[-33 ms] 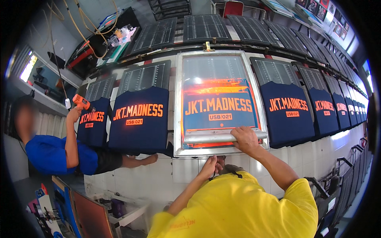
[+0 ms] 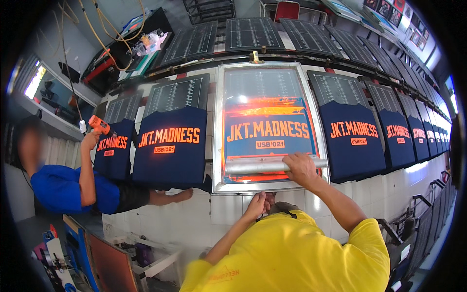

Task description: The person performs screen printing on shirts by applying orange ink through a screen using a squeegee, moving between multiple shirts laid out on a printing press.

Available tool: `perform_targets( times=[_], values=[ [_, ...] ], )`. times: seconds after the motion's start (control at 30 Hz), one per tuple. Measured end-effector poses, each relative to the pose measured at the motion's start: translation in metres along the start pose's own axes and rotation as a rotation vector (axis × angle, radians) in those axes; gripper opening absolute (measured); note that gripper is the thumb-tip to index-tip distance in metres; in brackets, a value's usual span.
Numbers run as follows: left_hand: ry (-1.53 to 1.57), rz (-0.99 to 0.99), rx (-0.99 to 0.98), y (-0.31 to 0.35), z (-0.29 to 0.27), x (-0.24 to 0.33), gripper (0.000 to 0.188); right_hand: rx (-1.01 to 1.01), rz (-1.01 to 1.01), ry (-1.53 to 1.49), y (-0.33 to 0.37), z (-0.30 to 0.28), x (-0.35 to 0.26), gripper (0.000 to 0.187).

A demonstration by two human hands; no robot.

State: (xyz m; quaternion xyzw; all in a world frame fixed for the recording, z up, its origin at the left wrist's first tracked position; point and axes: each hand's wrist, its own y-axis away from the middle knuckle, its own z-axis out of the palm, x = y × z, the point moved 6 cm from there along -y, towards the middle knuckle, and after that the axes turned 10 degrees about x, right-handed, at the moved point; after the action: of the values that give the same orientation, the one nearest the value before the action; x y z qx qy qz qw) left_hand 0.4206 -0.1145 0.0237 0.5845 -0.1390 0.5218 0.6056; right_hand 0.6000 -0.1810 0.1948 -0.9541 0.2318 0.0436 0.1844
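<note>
My right hand is closed round the right end of a silver squeegee, which lies crosswise over the near part of a screen printing frame. Orange ink is smeared across the far part of its mesh. Through the screen show orange lettering and a navy shirt on a dark board. Just below the frame's near edge is my left hand, its fingers curled together near my chest. What it holds, if anything, I cannot make out.
Navy shirts with orange prints lie on boards to both sides. On the left, a co-worker in blue holds an orange heat gun by a shirt. More dark boards line the far side, behind a rail. Racks stand at right.
The squeegee and my right hand have shifted slightly away from me over the screen. My left hand and the co-worker look almost unchanged.
</note>
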Motion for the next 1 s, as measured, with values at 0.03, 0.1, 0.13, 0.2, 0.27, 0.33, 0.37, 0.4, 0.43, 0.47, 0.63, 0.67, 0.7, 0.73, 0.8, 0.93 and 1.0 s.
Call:
perform_targets(
  times=[0.03, 0.1, 0.13, 0.2, 0.27, 0.33, 0.37, 0.4, 0.43, 0.47, 0.63, 0.67, 0.7, 0.73, 0.8, 0.93, 1.0],
  values=[
    [-0.026, 0.032, 0.022, -0.004, 0.000, -0.004, 0.052, 0.002, 0.005, -0.006, -0.016, 0.001, 0.009, 0.029],
    [-0.060, 0.061, 0.117, -0.008, -0.001, -0.011, 0.050, 0.029, 0.001, -0.009, -0.046, 0.003, 0.029, 0.026],
    [-0.060, 0.076, 0.108, -0.012, -0.003, -0.022, 0.047, 0.056, -0.016, -0.008, -0.063, 0.006, 0.040, 0.027],
    [0.011, 0.041, 0.143, -0.010, 0.000, -0.023, 0.044, 0.085, -0.020, 0.003, -0.095, 0.015, 0.063, 0.027],
    [0.057, 0.054, 0.129, -0.009, 0.001, -0.020, 0.044, 0.088, -0.003, 0.023, -0.125, 0.027, 0.084, 0.027],
    [0.054, 0.078, 0.108, -0.008, 0.002, -0.021, 0.044, 0.063, 0.021, 0.023, -0.153, 0.038, 0.100, 0.025],
    [0.025, 0.100, 0.095, -0.010, -0.001, -0.020, 0.044, 0.055, 0.030, 0.023, -0.165, 0.044, 0.105, 0.024],
    [-0.006, 0.120, 0.081, -0.011, -0.003, -0.021, 0.044, 0.034, 0.032, 0.037, -0.173, 0.049, 0.108, 0.023],
    [-0.005, 0.109, 0.072, -0.011, -0.004, -0.023, 0.044, 0.014, 0.035, 0.052, -0.180, 0.055, 0.111, 0.022],
    [-0.004, 0.098, 0.062, -0.010, -0.004, -0.026, 0.045, -0.007, 0.038, 0.067, -0.186, 0.060, 0.114, 0.021],
    [-0.033, 0.101, 0.088, -0.004, -0.002, -0.014, 0.047, -0.088, -0.021, 0.126, -0.206, 0.077, 0.122, 0.025],
    [-0.047, 0.104, 0.102, -0.005, -0.003, -0.014, 0.049, -0.098, -0.032, 0.113, -0.210, 0.074, 0.118, 0.025],
    [-0.062, 0.106, 0.115, -0.005, -0.004, -0.015, 0.051, -0.142, -0.007, 0.106, -0.209, 0.073, 0.115, 0.023],
    [-0.078, 0.108, 0.125, -0.005, -0.006, -0.015, 0.054, -0.186, 0.019, 0.099, -0.208, 0.072, 0.112, 0.022],
    [-0.126, 0.148, 0.162, -0.005, -0.007, -0.012, 0.054, -0.232, 0.036, 0.077, -0.204, 0.070, 0.105, 0.021],
    [-0.103, 0.187, 0.126, -0.011, -0.007, -0.015, 0.056, -0.323, 0.062, 0.016, -0.173, 0.072, 0.095, 0.019],
    [-0.089, 0.201, 0.127, -0.013, -0.009, -0.017, 0.057, -0.276, -0.043, 0.034, -0.158, 0.056, 0.073, 0.018]
  ],
)
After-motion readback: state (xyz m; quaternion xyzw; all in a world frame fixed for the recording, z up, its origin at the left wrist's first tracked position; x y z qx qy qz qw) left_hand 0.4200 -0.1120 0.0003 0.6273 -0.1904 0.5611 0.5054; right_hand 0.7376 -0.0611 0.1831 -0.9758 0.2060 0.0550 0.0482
